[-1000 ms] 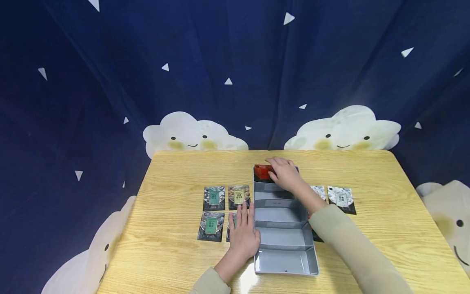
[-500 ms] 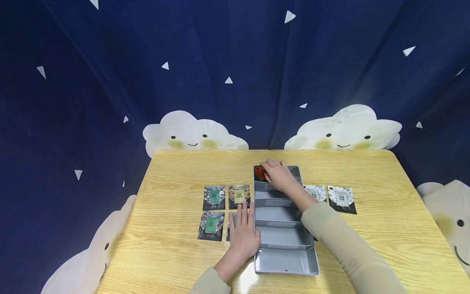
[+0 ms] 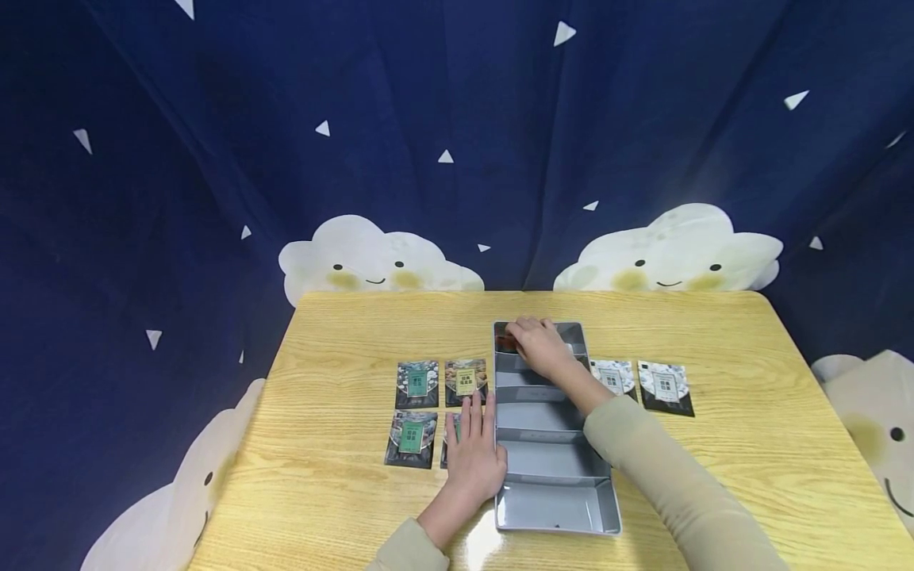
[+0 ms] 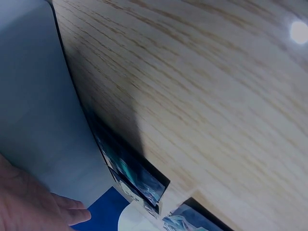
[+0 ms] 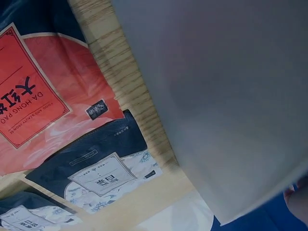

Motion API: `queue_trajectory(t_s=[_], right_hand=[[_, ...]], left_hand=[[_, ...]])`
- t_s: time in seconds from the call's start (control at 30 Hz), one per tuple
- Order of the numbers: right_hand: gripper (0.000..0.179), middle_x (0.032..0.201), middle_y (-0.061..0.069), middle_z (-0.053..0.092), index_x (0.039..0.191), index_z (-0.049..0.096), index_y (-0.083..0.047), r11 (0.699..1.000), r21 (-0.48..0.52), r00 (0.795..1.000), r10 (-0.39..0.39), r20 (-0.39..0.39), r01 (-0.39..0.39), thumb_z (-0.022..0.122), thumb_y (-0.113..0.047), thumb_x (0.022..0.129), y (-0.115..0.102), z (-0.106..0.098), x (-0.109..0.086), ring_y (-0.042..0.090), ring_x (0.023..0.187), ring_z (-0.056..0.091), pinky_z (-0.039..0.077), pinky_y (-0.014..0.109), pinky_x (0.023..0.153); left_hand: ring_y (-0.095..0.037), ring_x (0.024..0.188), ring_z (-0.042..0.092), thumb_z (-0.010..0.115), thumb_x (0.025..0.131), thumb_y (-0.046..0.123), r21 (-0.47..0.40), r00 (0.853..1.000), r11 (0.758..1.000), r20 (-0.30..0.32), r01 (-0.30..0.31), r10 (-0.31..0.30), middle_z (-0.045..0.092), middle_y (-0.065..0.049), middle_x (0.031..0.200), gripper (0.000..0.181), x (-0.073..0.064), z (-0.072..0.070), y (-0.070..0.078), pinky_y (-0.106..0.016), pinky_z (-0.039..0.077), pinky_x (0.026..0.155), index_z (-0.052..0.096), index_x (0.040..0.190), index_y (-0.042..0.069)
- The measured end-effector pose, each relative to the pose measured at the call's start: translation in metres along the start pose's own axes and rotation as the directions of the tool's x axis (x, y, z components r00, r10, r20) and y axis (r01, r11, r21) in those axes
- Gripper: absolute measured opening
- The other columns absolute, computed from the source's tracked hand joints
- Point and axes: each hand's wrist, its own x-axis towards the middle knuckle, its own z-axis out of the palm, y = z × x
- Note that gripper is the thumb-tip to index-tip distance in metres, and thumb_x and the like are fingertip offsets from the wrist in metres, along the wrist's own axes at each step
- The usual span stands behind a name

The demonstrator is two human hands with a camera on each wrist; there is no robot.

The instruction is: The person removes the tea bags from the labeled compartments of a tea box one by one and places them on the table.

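Observation:
A grey box [image 3: 553, 507] divided into several compartments stands lengthwise on the table. My left hand [image 3: 474, 464] rests along its left side, fingers straight and thumb at the rim, partly covering a green-labelled tea packet [image 3: 457, 432]. In the left wrist view, fingers [image 4: 72, 211] lie against the box's wall. My right hand [image 3: 539, 345] reaches into the farthest compartment with bent fingers around a dark red tea packet [image 3: 505, 342], mostly hidden by the hand. The right wrist view shows the box's outer wall [image 5: 216, 96] and only a bit of the hand at the lower right edge.
Left of the box lie green-labelled packets [image 3: 412, 438] and a yellow-labelled one [image 3: 465, 379]. Right of it are white-labelled packets [image 3: 666, 387] and a red Da Hong Pao packet [image 5: 53, 96], which my right sleeve hides in the head view. A dark blue curtain [image 3: 400, 119] hangs behind the table.
My right hand has lowered the red packet into the farthest compartment, shifting slightly left and down. The left hand stays in place on the box.

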Motion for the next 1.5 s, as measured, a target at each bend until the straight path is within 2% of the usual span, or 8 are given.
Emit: queue_trajectory(t_s=[0.23,0.47,0.67,0.87,1.1,1.27,1.5], right_hand=[[0.021,0.103,0.006,0.061,0.104,0.06,-0.012,1.0,0.016,1.0,0.005,0.0,-0.005,0.064,-0.011,0.084,0.001,0.001,-0.001,0.025,0.098,0.057,0.04,0.045,0.086],[0.016,0.1,0.006,0.062,0.103,0.06,-0.012,0.997,0.076,0.999,0.035,-0.031,-0.033,0.058,-0.014,0.087,0.003,-0.007,-0.005,0.025,0.098,0.057,0.039,0.047,0.086],[0.014,0.097,0.006,0.063,0.101,0.061,-0.011,0.991,0.131,0.992,0.05,-0.113,-0.035,0.056,-0.015,0.088,0.005,-0.023,-0.011,0.025,0.099,0.056,0.037,0.047,0.086],[0.014,0.097,0.008,0.064,0.099,0.061,-0.008,0.983,0.181,0.974,0.061,-0.217,-0.021,0.054,-0.013,0.087,0.007,-0.043,-0.021,0.026,0.096,0.057,0.035,0.048,0.086],[0.014,0.093,0.007,0.061,0.097,0.06,-0.009,0.978,0.205,0.952,0.102,-0.289,-0.043,0.051,-0.012,0.086,0.011,-0.064,-0.038,0.026,0.093,0.055,0.034,0.049,0.086],[0.013,0.089,0.008,0.06,0.094,0.059,-0.008,0.978,0.201,0.931,0.125,-0.344,-0.058,0.052,-0.01,0.084,0.017,-0.076,-0.056,0.028,0.088,0.055,0.033,0.05,0.084],[0.01,0.084,0.009,0.058,0.089,0.058,-0.007,0.971,0.206,0.901,0.195,-0.388,-0.121,0.052,-0.008,0.081,0.035,-0.085,-0.088,0.029,0.08,0.052,0.03,0.051,0.082]], left_hand=[[-0.032,0.138,0.011,0.043,0.088,0.025,0.0,1.0,1.0,0.002,-0.002,0.002,0.013,-0.016,0.151,0.069,-0.001,0.001,0.0,-0.055,0.01,0.107,0.012,0.148,0.009],[-0.031,0.139,0.011,0.043,0.088,0.024,-0.001,1.0,1.0,0.006,-0.001,0.001,0.013,-0.015,0.152,0.069,-0.001,0.0,0.001,-0.055,0.01,0.107,0.011,0.148,0.009],[-0.031,0.139,0.011,0.042,0.089,0.024,-0.006,1.0,1.0,0.01,0.004,-0.004,0.013,-0.015,0.152,0.068,-0.001,0.0,0.001,-0.054,0.009,0.107,0.012,0.148,0.009],[-0.031,0.139,0.011,0.043,0.088,0.025,-0.003,1.0,1.0,0.009,0.01,-0.01,0.013,-0.015,0.152,0.069,-0.002,-0.002,0.001,-0.054,0.009,0.107,0.012,0.148,0.01],[-0.031,0.139,0.011,0.043,0.088,0.024,-0.002,1.0,1.0,0.01,0.009,-0.009,0.013,-0.015,0.152,0.069,-0.001,-0.001,0.001,-0.054,0.009,0.107,0.012,0.148,0.009],[-0.031,0.139,0.011,0.043,0.088,0.024,-0.013,1.0,1.0,0.01,0.008,-0.008,0.012,-0.016,0.152,0.068,-0.002,-0.002,0.001,-0.054,0.009,0.107,0.013,0.147,0.008],[-0.033,0.137,0.014,0.043,0.087,0.022,-0.053,0.999,0.999,-0.039,-0.011,0.009,0.015,-0.017,0.151,0.067,-0.002,0.0,0.001,-0.055,0.009,0.106,0.016,0.146,0.007]])
